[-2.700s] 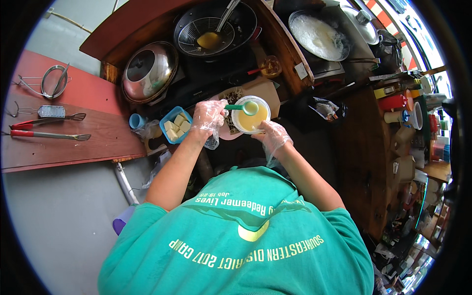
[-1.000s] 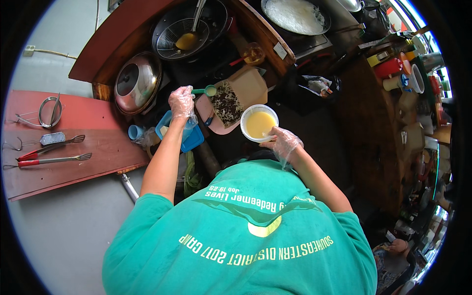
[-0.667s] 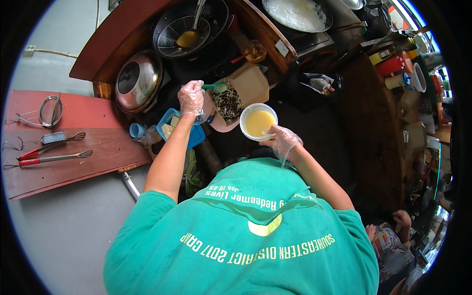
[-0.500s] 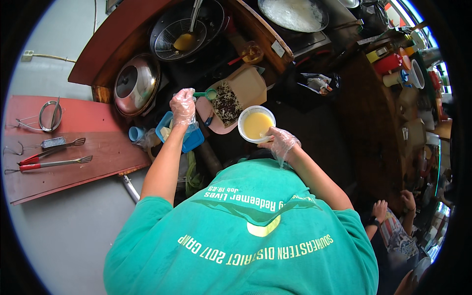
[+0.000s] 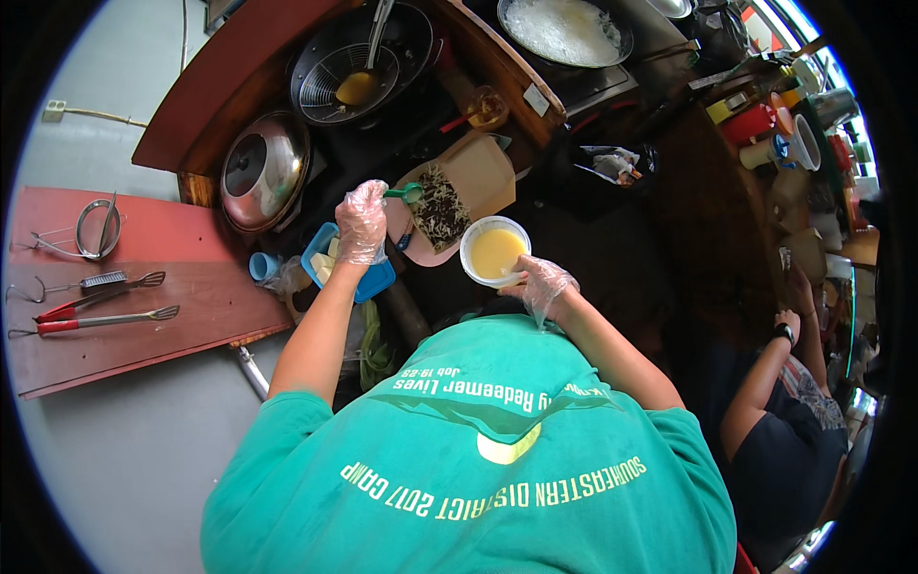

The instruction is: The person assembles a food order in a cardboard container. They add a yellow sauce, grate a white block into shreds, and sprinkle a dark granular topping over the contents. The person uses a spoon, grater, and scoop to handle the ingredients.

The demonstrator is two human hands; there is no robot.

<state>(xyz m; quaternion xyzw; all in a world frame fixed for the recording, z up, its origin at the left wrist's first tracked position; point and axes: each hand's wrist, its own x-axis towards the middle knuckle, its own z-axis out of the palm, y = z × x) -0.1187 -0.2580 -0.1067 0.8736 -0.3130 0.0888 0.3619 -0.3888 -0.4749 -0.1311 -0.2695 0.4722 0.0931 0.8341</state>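
Right hand (image 5: 545,284), in a clear glove, grips the rim of a white bowl (image 5: 494,252) of yellow liquid. Left hand (image 5: 361,224), gloved, closes around a green spoon (image 5: 405,193) over a brown tray (image 5: 457,191) of dark shreds. A blue tub (image 5: 375,278) holds pale pieces; the wok (image 5: 360,62) contains yellow liquid.

White bowl (image 5: 494,253), filled with pale yellow liquid. Spoon (image 5: 405,193), green. Left hand (image 5: 361,223) and right hand (image 5: 542,285), covered by clear, glossy gloves. Cutting board (image 5: 469,187), tan, strewn with dark brown and pale shreds. Container (image 5: 349,271), blue, pale yellow pieces inside. Cup (image 5: 262,266), light blue. Pot lid (image 5: 264,170), silver. Tongs (image 5: 91,320), steel with red grips. Side board (image 5: 115,287), reddish brown. Shirt (image 5: 478,459), teal, printed with pale yellow lettering.
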